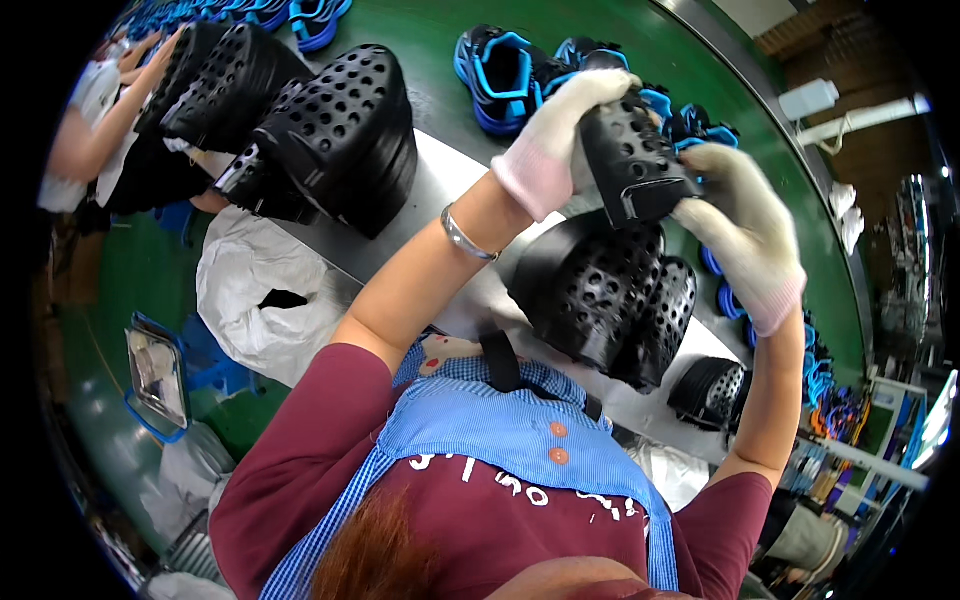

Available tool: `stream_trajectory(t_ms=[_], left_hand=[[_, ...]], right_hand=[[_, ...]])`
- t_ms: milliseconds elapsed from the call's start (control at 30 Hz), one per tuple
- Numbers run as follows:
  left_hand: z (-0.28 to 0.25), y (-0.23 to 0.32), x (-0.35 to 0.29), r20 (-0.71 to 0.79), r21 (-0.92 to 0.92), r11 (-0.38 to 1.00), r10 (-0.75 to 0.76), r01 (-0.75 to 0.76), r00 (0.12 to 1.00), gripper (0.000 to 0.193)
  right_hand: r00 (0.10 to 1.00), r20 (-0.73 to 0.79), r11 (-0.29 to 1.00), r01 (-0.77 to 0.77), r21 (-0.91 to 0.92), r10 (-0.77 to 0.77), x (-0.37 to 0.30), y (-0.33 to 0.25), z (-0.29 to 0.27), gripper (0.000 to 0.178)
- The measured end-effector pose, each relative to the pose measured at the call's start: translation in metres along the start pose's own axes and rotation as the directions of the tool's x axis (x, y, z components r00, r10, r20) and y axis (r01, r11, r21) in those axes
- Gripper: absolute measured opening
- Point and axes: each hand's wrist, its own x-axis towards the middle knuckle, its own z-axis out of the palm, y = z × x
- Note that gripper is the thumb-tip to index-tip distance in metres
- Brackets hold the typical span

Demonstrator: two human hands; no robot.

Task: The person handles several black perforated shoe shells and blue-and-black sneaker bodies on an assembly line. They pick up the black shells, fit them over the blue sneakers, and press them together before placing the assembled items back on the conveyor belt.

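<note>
Both my hands wear white knit gloves with pink cuffs. Between them is a black plastic shoe insert (632, 160), dotted with round holes and held up over the work table. My left hand (565, 130) grips its far end, fingertips bent over the top. At its near right end, my right hand (745, 225) pinches it between thumb and fingers, slightly blurred. Directly below stand nested stacks of similar black perforated inserts (600, 300). Just beyond my hands, black and blue sports shoes (497, 80) sit on the green surface, partly hidden by the left glove.
Taller stacks of black inserts (345, 130) stand at the left on the pale tabletop (440, 165). A smaller stack (708, 390) lies at the right. A white plastic bag (255, 290) hangs by the table's left edge. Another person's arm (125, 110) reaches in at the far left.
</note>
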Motion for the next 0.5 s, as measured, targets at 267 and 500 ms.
stream_trajectory(t_ms=[267, 500], left_hand=[[-0.061, 0.01, -0.005, -0.372, 0.204, 0.927, 0.371, -0.315, 0.851, 0.03], [-0.137, 0.006, 0.02, -0.404, 0.747, 0.631, 0.681, -0.209, 0.611, 0.032]], right_hand=[[0.907, 0.273, 0.887, -0.188, -0.421, 0.321, 0.082, -0.009, 0.059, 0.047], [0.907, 0.266, 0.81, -0.124, -0.573, 0.327, 0.136, 0.013, 0.093, 0.04]])
